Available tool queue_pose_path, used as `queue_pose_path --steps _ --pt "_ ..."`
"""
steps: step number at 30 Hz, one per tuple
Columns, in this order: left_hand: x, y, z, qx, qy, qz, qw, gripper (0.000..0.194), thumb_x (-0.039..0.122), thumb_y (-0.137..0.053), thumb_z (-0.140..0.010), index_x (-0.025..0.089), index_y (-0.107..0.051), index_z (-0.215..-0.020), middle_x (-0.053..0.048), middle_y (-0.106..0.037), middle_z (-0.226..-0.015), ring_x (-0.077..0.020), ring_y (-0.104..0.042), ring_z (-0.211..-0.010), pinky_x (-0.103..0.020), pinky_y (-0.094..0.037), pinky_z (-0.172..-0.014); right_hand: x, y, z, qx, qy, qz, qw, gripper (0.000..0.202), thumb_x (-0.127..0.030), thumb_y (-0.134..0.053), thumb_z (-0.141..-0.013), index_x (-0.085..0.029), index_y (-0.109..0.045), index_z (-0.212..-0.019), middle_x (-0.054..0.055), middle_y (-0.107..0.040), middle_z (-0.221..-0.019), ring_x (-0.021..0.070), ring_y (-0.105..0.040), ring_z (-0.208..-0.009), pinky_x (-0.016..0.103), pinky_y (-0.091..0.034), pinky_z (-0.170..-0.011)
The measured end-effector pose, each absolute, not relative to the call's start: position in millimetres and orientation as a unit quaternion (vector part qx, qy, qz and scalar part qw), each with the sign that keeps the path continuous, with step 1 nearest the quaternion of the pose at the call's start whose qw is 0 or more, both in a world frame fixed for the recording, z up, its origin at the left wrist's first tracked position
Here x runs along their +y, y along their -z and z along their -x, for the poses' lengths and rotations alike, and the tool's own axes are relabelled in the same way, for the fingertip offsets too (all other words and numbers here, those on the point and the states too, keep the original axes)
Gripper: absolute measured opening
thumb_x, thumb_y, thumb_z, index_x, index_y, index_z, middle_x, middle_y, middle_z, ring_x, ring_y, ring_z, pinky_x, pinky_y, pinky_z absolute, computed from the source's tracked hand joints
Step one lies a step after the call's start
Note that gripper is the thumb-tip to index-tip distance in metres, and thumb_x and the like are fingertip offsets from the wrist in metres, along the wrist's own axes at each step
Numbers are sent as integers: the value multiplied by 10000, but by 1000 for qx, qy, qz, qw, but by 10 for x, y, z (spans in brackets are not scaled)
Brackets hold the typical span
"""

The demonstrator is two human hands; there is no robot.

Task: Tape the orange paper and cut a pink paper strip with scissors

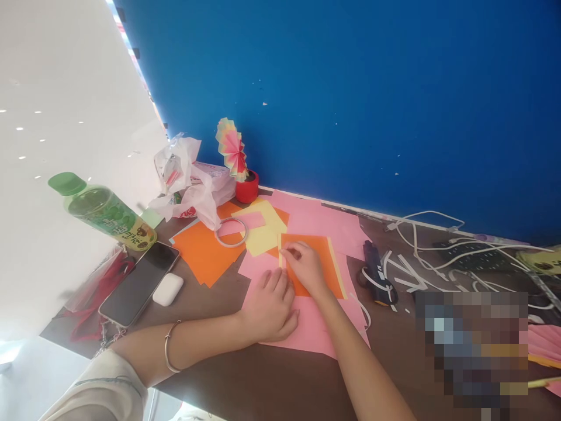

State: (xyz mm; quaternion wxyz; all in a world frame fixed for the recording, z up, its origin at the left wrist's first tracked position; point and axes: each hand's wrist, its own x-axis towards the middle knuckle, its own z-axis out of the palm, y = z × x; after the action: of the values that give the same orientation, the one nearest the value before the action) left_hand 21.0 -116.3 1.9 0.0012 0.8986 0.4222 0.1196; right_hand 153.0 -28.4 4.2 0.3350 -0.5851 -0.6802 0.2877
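Note:
My left hand (270, 304) lies palm down on a large pink sheet (307, 327), its fingers stretched toward the lower left corner of an orange paper (322, 257). That orange paper has pale yellow borders along its left and right edges. At its upper left corner, the thumb and fingertips of my right hand (304, 266) are pinched together over the yellow border. Whatever sits between those fingertips is too small to make out. Yellow sheets (263, 237) and more orange sheets (205, 251) lie just beyond and left, with a silvery ring (231, 245) on top.
A green-capped bottle (109, 213), a phone (140, 283) and a white earphone case (168, 290) are at left. Behind stand a plastic bag (193, 181) and a red pot (248, 188) with a paper fan. White strips (401, 272), a black tool (376, 272) and cables (421, 248) lie right.

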Motion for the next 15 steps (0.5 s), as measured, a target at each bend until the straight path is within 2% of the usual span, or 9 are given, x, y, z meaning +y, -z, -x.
queue_pose_path --steps 3,6,9,11,15 --pt "-1084 -39 -204 437 -118 -892 14 553 374 -292 -869 17 -431 -1268 -228 -508 -1236 -328 -477 -1112 -464 -338 -922 -278 -28 -1529 -680 -293 577 343 174 -352 -549 -763 -215 -619 -683 44 -635 -797 175 -564 -665 333 -453 -657" --pt "-1057 -36 -197 459 -104 -882 13 671 438 -263 -871 -34 -312 -1346 -244 -384 -1365 -353 -344 -1256 -460 -277 -988 -275 -26 -1537 -676 -303 574 349 176 -359 -562 -757 -212 -638 -695 48 -642 -805 175 -572 -664 338 -462 -665" --pt "-1070 -17 -187 461 -79 -884 18 705 482 -189 -886 -30 -306 -1356 -224 -288 -1433 -338 -224 -1335 -453 -185 -1055 -267 -39 -1570 -668 -326 570 350 214 -393 -580 -743 -202 -646 -670 58 -654 -804 185 -583 -681 338 -470 -656" --pt "-1082 -9 -181 462 -67 -884 20 704 486 -161 -891 -18 -311 -1359 -212 -285 -1438 -331 -218 -1342 -457 -157 -1068 -253 -57 -1599 -663 -350 565 344 231 -402 -586 -735 -193 -653 -662 64 -665 -797 195 -592 -699 341 -474 -657" --pt "-1096 -17 -168 453 -76 -888 22 689 478 -178 -891 -9 -318 -1358 -211 -305 -1430 -337 -250 -1328 -470 -162 -1067 -199 -115 -1630 -644 -402 558 334 171 -319 -611 -706 -189 -682 -791 65 -692 -859 209 -619 -788 361 -481 -744"
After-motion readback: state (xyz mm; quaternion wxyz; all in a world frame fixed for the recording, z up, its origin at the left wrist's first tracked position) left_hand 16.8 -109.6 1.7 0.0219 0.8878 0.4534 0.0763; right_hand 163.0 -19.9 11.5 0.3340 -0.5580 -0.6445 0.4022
